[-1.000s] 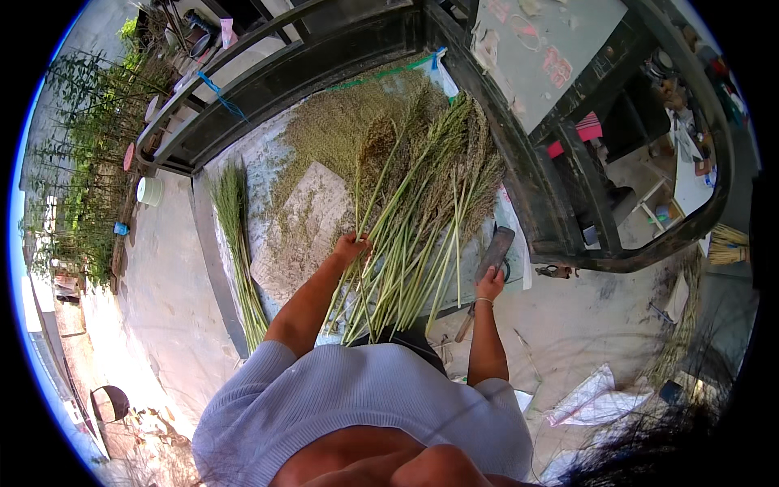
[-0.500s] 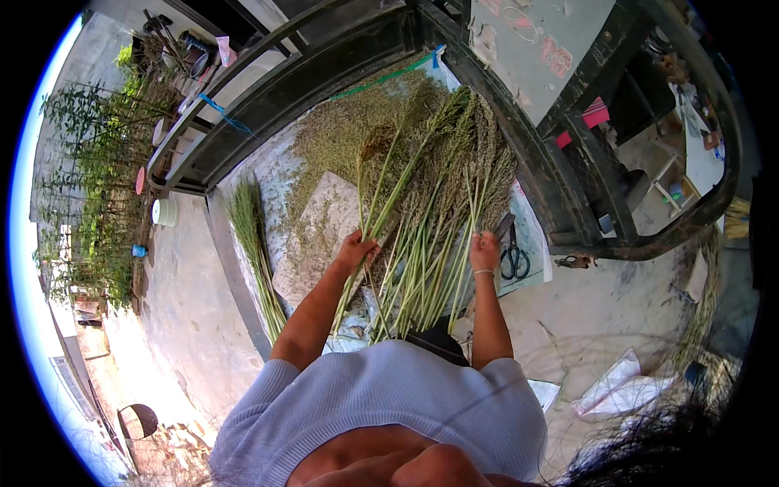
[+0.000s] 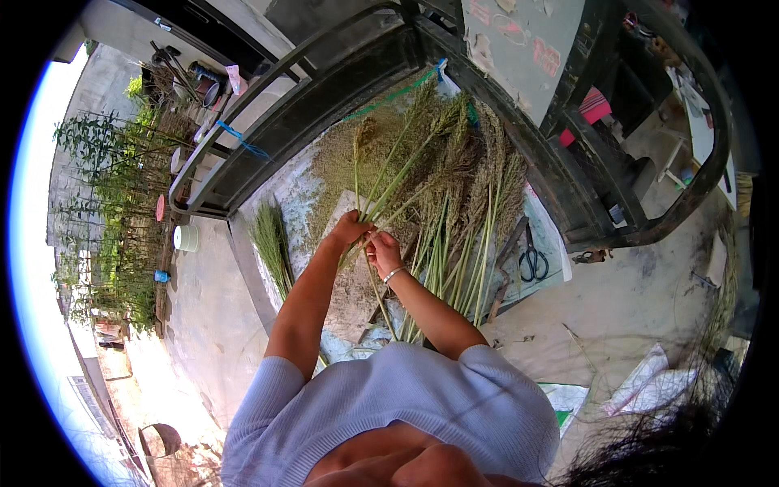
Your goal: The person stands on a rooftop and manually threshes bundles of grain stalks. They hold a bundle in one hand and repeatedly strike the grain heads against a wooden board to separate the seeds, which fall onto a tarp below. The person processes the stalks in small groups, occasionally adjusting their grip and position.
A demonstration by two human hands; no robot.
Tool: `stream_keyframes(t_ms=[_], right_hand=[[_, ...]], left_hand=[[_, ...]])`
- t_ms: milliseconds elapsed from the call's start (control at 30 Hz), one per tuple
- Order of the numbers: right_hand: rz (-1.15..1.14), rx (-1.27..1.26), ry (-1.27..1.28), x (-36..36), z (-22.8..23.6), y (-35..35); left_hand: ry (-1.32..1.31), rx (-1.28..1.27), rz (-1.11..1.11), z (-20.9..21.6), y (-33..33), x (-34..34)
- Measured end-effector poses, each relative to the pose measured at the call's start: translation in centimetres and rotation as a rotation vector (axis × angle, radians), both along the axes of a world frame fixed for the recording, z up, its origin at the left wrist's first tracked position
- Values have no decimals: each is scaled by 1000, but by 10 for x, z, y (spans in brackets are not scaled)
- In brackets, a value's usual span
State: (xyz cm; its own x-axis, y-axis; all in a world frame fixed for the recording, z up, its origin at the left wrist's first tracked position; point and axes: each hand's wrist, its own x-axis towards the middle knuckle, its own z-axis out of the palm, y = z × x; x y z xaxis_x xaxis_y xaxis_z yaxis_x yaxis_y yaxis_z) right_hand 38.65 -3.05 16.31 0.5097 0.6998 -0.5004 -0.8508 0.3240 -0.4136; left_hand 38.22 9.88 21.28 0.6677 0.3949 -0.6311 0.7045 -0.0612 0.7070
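Observation:
My left hand (image 3: 347, 228) is closed round a few long green seed-headed stalks (image 3: 391, 183), which look like broomcorn. Just below it, my right hand (image 3: 384, 251) pinches the same stalks, the two hands almost touching; its fingertips are partly hidden. Their bushy heads point away from me over a layer of loose seeds (image 3: 329, 166). To the right lies a larger pile of stalks (image 3: 485, 243), the heads at the far end. Under my hands is a pale flat board (image 3: 345, 304) sprinkled with seeds.
Black-handled scissors (image 3: 532, 264) lie right of the pile on a pale sheet (image 3: 554, 243). A smaller green bundle (image 3: 272, 243) lies at the left. A dark metal rail frame (image 3: 349, 81) encloses the far side and right. White sacks (image 3: 649, 385) lie on the concrete floor at the lower right.
My right hand has moved left from the stalks beside the scissors to the bundle in my left hand. The whole view has shifted slightly.

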Motion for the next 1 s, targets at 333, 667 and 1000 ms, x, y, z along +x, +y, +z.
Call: stream_keyframes(t_ms=[333, 667, 1000], right_hand=[[341, -353, -842, -20, -45, -13], [278, -149, -209, 17, -58, -53], [63, 106, 80, 25, -53, -21]], left_hand=[[163, -153, 340, -13, -44, -49], [210, -52, 20, -11, -51, -41], [24, -213, 96, 6, -68, -67]])
